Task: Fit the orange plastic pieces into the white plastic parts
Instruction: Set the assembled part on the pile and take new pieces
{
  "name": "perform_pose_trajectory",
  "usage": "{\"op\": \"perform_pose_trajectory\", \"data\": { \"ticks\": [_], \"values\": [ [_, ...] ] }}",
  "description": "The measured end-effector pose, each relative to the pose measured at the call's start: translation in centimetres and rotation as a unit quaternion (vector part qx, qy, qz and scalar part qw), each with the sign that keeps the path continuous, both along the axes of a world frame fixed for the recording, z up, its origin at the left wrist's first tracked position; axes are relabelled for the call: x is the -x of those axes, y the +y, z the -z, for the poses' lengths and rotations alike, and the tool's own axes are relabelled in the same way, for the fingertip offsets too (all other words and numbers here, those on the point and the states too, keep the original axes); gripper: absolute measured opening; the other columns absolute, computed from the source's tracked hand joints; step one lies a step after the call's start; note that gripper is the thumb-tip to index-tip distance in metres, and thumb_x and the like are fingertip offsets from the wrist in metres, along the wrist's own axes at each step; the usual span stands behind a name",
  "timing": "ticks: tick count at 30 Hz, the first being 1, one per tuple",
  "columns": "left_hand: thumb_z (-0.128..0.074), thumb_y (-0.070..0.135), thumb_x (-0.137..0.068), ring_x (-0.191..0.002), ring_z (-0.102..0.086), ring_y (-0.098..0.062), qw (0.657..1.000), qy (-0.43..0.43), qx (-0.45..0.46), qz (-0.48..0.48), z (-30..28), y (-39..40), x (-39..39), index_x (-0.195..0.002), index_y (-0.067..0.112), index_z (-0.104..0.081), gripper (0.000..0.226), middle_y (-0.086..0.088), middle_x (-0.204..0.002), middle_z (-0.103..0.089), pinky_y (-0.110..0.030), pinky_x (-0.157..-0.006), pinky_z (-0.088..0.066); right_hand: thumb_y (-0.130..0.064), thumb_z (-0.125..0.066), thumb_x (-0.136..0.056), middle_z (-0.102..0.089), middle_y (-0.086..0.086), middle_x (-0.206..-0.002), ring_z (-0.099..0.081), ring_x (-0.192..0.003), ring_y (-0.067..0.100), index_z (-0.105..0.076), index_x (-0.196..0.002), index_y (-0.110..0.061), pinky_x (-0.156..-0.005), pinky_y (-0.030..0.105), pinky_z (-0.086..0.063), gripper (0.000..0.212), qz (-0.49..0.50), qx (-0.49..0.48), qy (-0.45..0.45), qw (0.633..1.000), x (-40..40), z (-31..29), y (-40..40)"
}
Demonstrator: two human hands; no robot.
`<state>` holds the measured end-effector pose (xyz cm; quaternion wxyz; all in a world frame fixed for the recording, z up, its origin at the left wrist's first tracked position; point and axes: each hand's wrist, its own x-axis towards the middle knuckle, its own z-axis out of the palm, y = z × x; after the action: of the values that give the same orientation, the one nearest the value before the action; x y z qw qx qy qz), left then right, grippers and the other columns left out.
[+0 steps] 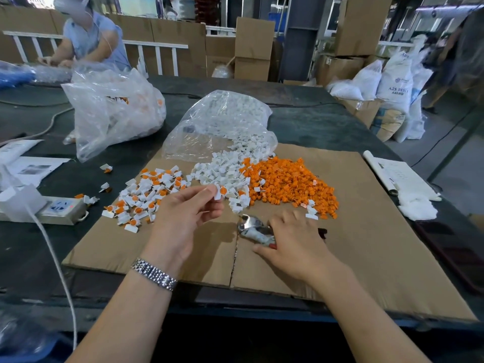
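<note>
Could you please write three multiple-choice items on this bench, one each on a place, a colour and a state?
1. Where does the loose orange heap lie?
A. on the cardboard sheet
B. in a bag
C. on the floor

2. What colour is the insert in the piece that the left hand pinches?
A. blue
B. orange
C. green

3. What is the right hand doing?
A. hanging idle
B. holding a bag
C. gripping metal pliers

Answers: 1 A, the heap sits on the sheet; 2 B, an orange disc shows; 3 C, fingers curl over the tool.

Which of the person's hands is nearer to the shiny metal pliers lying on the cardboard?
Right. The right hand rests on the shiny metal pliers, while the left hand is up and left, pinching a white plastic part.
</note>
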<state>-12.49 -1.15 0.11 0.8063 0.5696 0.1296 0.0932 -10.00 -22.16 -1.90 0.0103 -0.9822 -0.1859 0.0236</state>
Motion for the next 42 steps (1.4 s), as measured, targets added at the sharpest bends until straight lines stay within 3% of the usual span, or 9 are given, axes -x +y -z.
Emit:
{"op": "perform_pose_trajectory", "data": {
  "ticks": [4, 9, 14, 19, 24, 28, 32, 39, 42],
  "values": [
    [-0.082, 0.025, -0.074, -0.080, -0.074, -0.019, 1.000, -0.004, -0.006, 0.008, 0.3, -0.3, -0.1, -0.091, 0.012, -0.083, 0.021, -0.011, -0.092, -0.078, -0.023, -0.071, -0.059, -0.069, -0.041, -0.093, -0.048, -0.004, -0.118, -0.044, -0.113, 0.017, -0.053, -0.117, -0.023, -0.099, 0.041, -0.039, 0.053, 0.004, -0.068, -0.037, 0.997, -0.1, -0.8, 0.9],
    [-0.081, 0.018, -0.083, -0.078, -0.076, -0.020, 0.998, 0.000, -0.067, -0.020, 0.8, -0.4, -0.3, -0.091, 0.014, -0.083, 0.009, -0.009, -0.088, -0.079, -0.024, -0.071, -0.061, -0.040, -0.043, -0.105, -0.052, -0.007, -0.077, -0.050, -0.067, 0.013, -0.049, -0.090, -0.020, -0.055, 0.033, -0.035, 0.025, -0.011, -0.252, -0.041, 0.967, -1.0, -1.7, 3.4],
    [-0.074, 0.015, -0.092, -0.073, -0.074, -0.017, 0.948, 0.045, -0.273, -0.159, 1.7, 2.2, -1.2, -0.091, 0.023, -0.078, 0.009, 0.005, -0.075, -0.076, -0.028, -0.069, -0.062, -0.016, -0.047, -0.102, -0.060, 0.004, -0.100, -0.057, -0.087, 0.021, -0.057, -0.103, -0.012, -0.077, 0.040, -0.051, 0.011, 0.072, -0.195, -0.059, 0.976, -4.0, -0.1, 2.2],
    [-0.066, 0.012, -0.096, -0.092, -0.056, -0.012, 0.847, 0.068, -0.464, -0.250, 2.0, 4.5, -2.9, -0.120, 0.013, -0.072, 0.025, -0.008, -0.122, -0.069, -0.030, -0.082, -0.043, -0.023, -0.062, -0.097, -0.060, 0.004, -0.109, -0.059, -0.099, 0.021, -0.068, -0.112, -0.015, -0.085, 0.039, -0.053, 0.018, 0.062, -0.189, -0.067, 0.978, -6.7, 0.6, 2.5],
    [-0.067, 0.022, -0.096, -0.083, -0.057, 0.004, 0.838, -0.020, -0.538, -0.089, 2.3, 1.4, -4.2, -0.101, 0.029, -0.072, 0.010, 0.008, -0.109, -0.066, -0.013, -0.069, -0.042, -0.037, -0.066, -0.094, -0.060, 0.003, -0.108, -0.058, -0.100, 0.023, -0.070, -0.112, -0.021, -0.073, 0.031, -0.046, 0.025, 0.033, -0.176, -0.056, 0.982, -8.0, 1.0, 4.2],
    [-0.065, 0.035, -0.098, -0.089, -0.062, -0.007, 0.775, -0.024, -0.631, 0.031, 3.4, -1.4, -5.1, -0.114, 0.030, -0.072, 0.018, 0.009, -0.113, -0.062, -0.031, -0.078, -0.057, -0.034, -0.066, -0.095, -0.060, 0.004, -0.107, -0.058, -0.099, 0.022, -0.070, -0.107, -0.019, -0.075, 0.032, -0.046, 0.020, 0.030, -0.191, -0.056, 0.980, -8.3, 1.0, 4.6],
    [-0.067, 0.039, -0.096, -0.090, -0.060, -0.014, 0.728, -0.003, -0.685, 0.027, 4.2, -2.3, -5.9, -0.116, 0.024, -0.070, 0.025, 0.002, -0.116, -0.054, -0.030, -0.079, -0.055, -0.024, -0.062, -0.098, -0.062, 0.006, -0.106, -0.059, -0.097, 0.023, -0.068, -0.102, -0.013, -0.083, 0.038, -0.051, 0.013, 0.045, -0.206, -0.046, 0.976, -8.2, 1.2, 4.0],
    [-0.068, 0.031, -0.096, -0.086, -0.059, -0.010, 0.758, 0.021, -0.652, 0.028, 4.2, -1.5, -5.3, -0.105, 0.022, -0.071, 0.013, 0.004, -0.103, -0.063, -0.022, -0.077, -0.049, -0.019, -0.059, -0.097, -0.061, -0.001, -0.101, -0.058, -0.088, 0.013, -0.071, -0.095, -0.019, -0.075, 0.027, -0.047, 0.012, 0.079, -0.295, -0.065, 0.950, -7.0, 1.0, 2.7],
    [-0.075, 0.027, -0.091, -0.079, -0.062, 0.001, 0.844, 0.050, -0.533, 0.030, 3.7, -0.4, -4.6, -0.096, 0.027, -0.072, 0.006, 0.013, -0.089, -0.069, -0.013, -0.067, -0.046, -0.022, -0.066, -0.094, -0.067, -0.010, -0.094, -0.061, -0.084, 0.005, -0.071, -0.091, -0.025, -0.072, 0.015, -0.045, 0.006, 0.088, -0.387, -0.021, 0.918, -6.5, 0.4, 2.4]
  ]
}}
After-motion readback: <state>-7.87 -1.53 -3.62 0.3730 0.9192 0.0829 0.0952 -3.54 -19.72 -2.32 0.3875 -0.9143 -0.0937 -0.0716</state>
